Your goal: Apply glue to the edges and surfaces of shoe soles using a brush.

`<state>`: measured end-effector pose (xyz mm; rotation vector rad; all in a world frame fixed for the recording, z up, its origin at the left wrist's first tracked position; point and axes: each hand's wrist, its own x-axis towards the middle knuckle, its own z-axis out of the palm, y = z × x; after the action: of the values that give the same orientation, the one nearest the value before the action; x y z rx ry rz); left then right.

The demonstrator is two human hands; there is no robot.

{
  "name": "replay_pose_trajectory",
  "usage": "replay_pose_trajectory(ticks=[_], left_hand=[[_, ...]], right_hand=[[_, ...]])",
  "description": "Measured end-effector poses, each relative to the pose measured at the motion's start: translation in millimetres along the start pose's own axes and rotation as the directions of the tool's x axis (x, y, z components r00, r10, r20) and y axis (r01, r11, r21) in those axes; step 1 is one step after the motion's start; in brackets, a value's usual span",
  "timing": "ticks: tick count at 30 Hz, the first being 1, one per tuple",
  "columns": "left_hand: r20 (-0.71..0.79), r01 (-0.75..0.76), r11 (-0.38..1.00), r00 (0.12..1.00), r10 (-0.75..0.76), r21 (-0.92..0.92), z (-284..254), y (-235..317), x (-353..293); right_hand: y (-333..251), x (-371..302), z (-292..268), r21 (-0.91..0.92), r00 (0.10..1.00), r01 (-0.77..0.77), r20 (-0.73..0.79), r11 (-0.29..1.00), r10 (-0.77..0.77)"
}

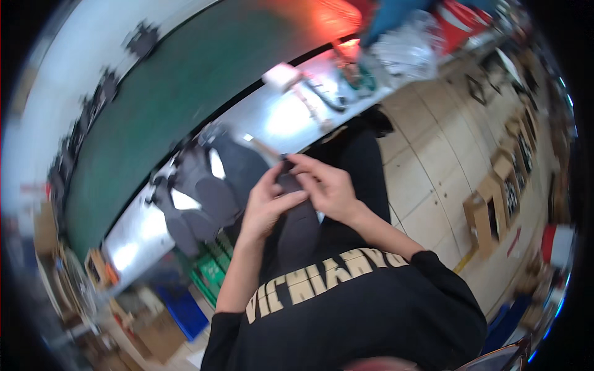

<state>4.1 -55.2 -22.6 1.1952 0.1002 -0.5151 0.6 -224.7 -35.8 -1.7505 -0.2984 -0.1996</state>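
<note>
A dark grey, elongated piece with a rounded end (pixel 298 232), soft-looking and shaped somewhat like a shoe part, hangs in front of my body between both hands. My left hand (pixel 267 207) is closed on its upper left side, thumb lying across it. Opposite, my right hand (pixel 328 188) pinches the top end, where a small black bit shows between the fingertips. Just left of my hands, several similar dark grey pieces (pixel 213 191) lie overlapped along the bench edge, with white patches among them. A thin strip (pixel 263 147) points toward my fingertips; its kind is blurred.
A green belt (pixel 185 74) runs behind the metal bench edge (pixel 278 123), with dark items (pixel 99 99) along its far side. A clear plastic bag (pixel 405 52) sits at the bench's right end. Cardboard boxes (pixel 479 216) stand on the tiled floor; green (pixel 213 275) and blue (pixel 182 312) bins are below left.
</note>
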Motion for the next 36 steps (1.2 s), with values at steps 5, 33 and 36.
replay_pose_trajectory(ticks=[5,33,36], left_hand=[[0.033,0.035,0.998,0.999,-0.033,-0.052,-5,3,-21],[-0.033,0.075,0.981,0.997,-0.07,0.181,3,5,-19],[0.048,0.098,0.995,0.994,-0.097,-0.026,-5,4,-15]], right_hand=[[1,1,2,-0.023,0.996,-0.002,0.089,1.0,0.004],[10,20,-20,-0.075,0.946,-0.044,0.317,0.996,0.065],[-1,24,-20,-0.134,0.952,0.055,0.306,0.989,-0.012]])
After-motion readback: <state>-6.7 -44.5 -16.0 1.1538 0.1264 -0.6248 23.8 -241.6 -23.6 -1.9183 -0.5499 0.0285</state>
